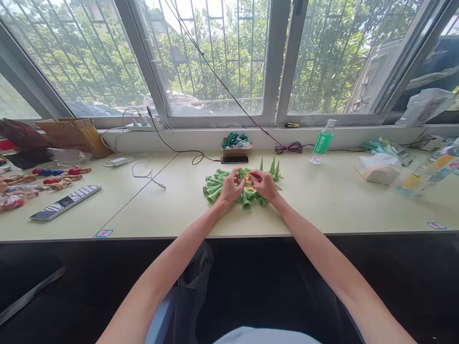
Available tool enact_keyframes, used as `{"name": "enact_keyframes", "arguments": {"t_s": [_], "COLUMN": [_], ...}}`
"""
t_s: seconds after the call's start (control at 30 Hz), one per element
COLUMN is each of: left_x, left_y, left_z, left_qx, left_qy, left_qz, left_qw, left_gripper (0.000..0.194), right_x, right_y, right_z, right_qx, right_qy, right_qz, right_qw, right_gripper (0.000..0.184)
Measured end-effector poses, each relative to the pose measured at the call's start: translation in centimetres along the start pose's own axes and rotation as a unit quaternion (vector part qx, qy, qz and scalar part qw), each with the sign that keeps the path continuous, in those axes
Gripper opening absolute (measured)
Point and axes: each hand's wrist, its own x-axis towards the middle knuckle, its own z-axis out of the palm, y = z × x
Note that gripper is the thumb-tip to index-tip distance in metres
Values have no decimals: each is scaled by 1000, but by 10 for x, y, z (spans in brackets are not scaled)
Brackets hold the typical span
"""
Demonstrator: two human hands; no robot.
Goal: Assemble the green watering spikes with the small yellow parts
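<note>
Green cones [214,196], which look rolled from paper or thin sheet, lie in a ring on the table with their wide ends outward. Small yellow pieces [250,180] show at the middle of the ring. My left hand [232,186] is over its left side, fingers curled and thumb near the centre. Opposite it, my right hand [264,185] has its fingertips pinched together above the yellow pieces. Whatever is between the fingers of either hand is too small to make out. Several pointed green cones [276,171] stand upright just beyond my right hand.
Behind the cones sit a phone [234,160] and a small box of shiny green and silver material [236,142]. A water bottle [322,142] and tissue pack [379,168] stand right. Leftward lie a white cable [147,176], a long glossy device [66,203] and wooden toys [59,180].
</note>
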Motion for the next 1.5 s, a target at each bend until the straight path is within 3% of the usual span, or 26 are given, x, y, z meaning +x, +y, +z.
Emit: {"name": "enact_keyframes", "arguments": {"t_s": [0.8, 1.3, 1.5], "left_x": [-2, -3, -1], "left_y": [5, 5, 5], "left_z": [-1, -2, -1], "left_qx": [14, 18, 4], "left_qy": [-8, -12, -8], "left_qz": [31, 45, 24], "left_qw": [999, 999, 1000], "left_gripper": [39, 40, 40], "right_x": [1, 2, 1], "right_y": [1, 4, 0], "right_z": [-3, -3, -3], "right_qx": [-80, -104, -105], "right_qy": [0, -6, 5], "right_qz": [19, 2, 16], "right_qw": [997, 995, 994], "right_gripper": [28, 57, 56]}}
